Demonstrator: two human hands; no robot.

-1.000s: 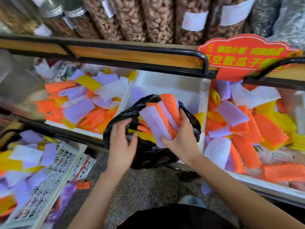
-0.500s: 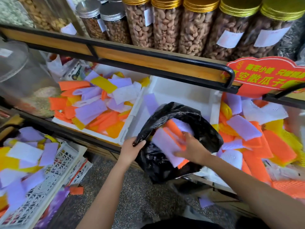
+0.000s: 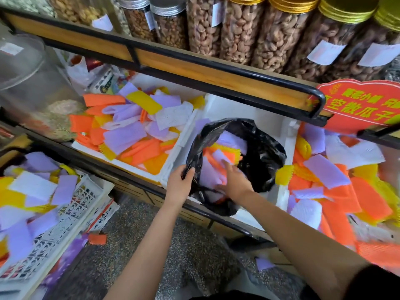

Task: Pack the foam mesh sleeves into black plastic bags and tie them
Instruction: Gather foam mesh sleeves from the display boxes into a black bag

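Note:
A black plastic bag [image 3: 263, 156] stands open in the middle white foam box [image 3: 279, 126]. It holds purple, orange and yellow foam mesh sleeves [image 3: 218, 156]. My left hand [image 3: 178, 184] pinches the bag's near-left rim and holds it up. My right hand [image 3: 232, 180] reaches into the mouth with fingers spread flat, pressing on the sleeves inside; it is blurred.
Loose sleeves fill a foam box on the left [image 3: 129, 135], a heap on the right [image 3: 337, 180] and a white lattice crate [image 3: 65, 215] at lower left. A black-railed wooden shelf [image 3: 194, 68] with nut jars overhangs. A red sign [image 3: 359, 102] stands at right. A few sleeves lie on the floor.
My right hand has pushed the bundle of sleeves down into the bag and let go of it. My left hand moved from the bag's side to grip its rim.

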